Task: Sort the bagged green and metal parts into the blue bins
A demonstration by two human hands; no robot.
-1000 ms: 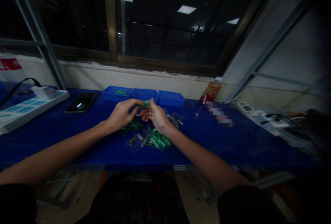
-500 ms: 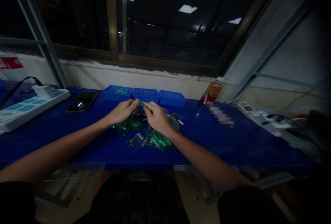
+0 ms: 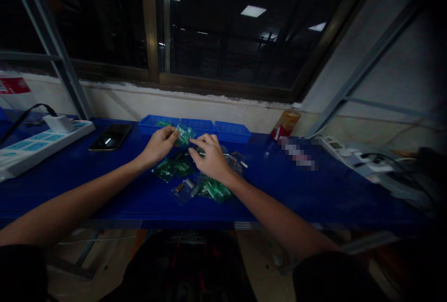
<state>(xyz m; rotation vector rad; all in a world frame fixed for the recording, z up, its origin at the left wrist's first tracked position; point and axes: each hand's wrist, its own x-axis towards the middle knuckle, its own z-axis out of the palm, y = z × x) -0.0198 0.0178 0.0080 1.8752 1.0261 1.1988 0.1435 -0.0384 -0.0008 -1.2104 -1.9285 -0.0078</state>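
Note:
Between thumb and fingers, my left hand (image 3: 160, 145) holds a small clear bag with green contents (image 3: 184, 135) in front of the blue bins. My right hand (image 3: 209, 157) is just right of it, thumb and index finger apart, the index fingertip at the bag's edge. Below my hands lie green bags (image 3: 169, 169) on the left and a heap of green bags with pale pieces (image 3: 214, 189) on the right. A clear bag with metal-looking pieces (image 3: 183, 190) is nearer the front edge. More clear bags (image 3: 237, 160) lie partly behind my right hand.
Three blue bins (image 3: 232, 130) stand in a row against the wall; the left one has green items. A phone (image 3: 110, 137) and a white power strip (image 3: 45, 146) are at left. At right are a red and orange packet (image 3: 285, 125) and another power strip (image 3: 359, 160).
The green bag is now spread out and visible at my left hand. My right hand's fingers have parted from the pinch, and my left hand has shifted slightly left.

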